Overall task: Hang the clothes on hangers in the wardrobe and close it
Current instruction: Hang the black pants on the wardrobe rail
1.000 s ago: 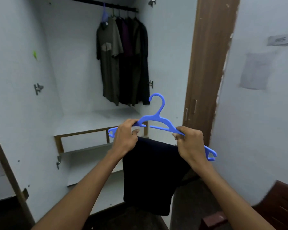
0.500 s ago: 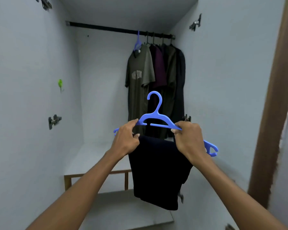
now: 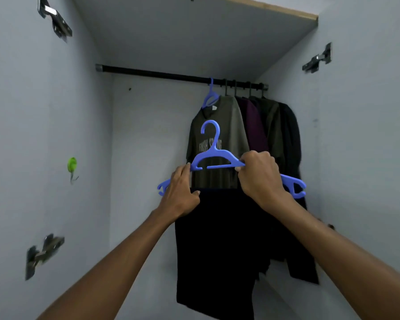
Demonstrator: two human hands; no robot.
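your left hand point(image 3: 179, 195) and right hand point(image 3: 260, 179) each grip a shoulder of the blue hanger point(image 3: 217, 158), fingers curled round it; the dark garment point(image 3: 217, 250) hangs folded over its lower bar, below the rod point(image 3: 159, 74). risk: tilting the hanger could let the garment slide off. the wardrobe point(image 3: 194, 38) holds shirts point(image 3: 252, 130) hung at the rod's right end.

Both bare forearms reach up and forward, wrists raised. The left hand point(image 3: 179, 196) curls its grip near one end of what it holds — the right hand point(image 3: 259, 176) pinches nearer the middle, knuckles up.
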